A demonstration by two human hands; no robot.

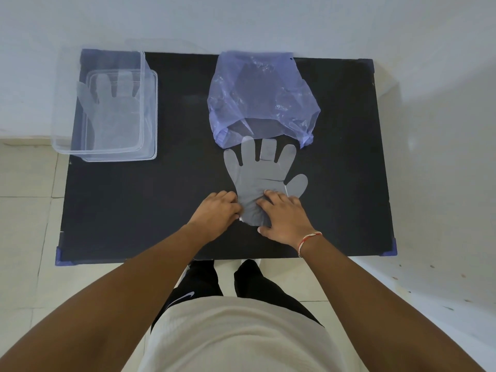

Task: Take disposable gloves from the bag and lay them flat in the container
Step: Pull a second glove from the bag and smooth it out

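Observation:
A translucent disposable glove (pixel 261 171) lies flat on the black table (pixel 161 200), fingers pointing away from me toward the mouth of the blue plastic bag (pixel 264 100). More gloves show dimly inside the bag. My left hand (pixel 217 210) pinches the glove's cuff at its left edge. My right hand (pixel 284 217) presses on the cuff's right side with fingers spread. The clear plastic container (pixel 107 154) stands at the table's far left, and another glove (pixel 112 108) lies flat inside it.
A clear lid (pixel 154 116) lies under the container and sticks out at its right and front. The table has blue corner caps (pixel 59 255). A white wall rises behind it and pale floor tiles surround it. My legs stand at the near edge.

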